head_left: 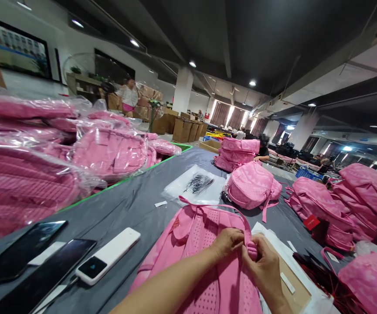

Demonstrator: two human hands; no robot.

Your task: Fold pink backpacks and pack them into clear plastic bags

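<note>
A pink backpack (208,257) lies on the grey-covered table in front of me, its padded, perforated back panel and shoulder straps facing up. At its right side, a pink webbing strap (245,222) runs through a pink plastic buckle (251,250). My right hand (268,266) is closed, thumb and fingers pinching the buckle and strap. Close beside it, my left hand (229,242) is closed too, its fingertips bent in at the strap just left of the buckle. Exactly what those fingertips grip is partly hidden.
Plastic-wrapped pink backpacks (110,150) fill a green-edged bin at left. Two phones (41,274) and a white power bank (108,256) lie nearby. Beyond are clear bags with black ties (198,183) and another backpack (252,185). More backpacks (319,200) are piled right; a co-worker (263,150) is behind.
</note>
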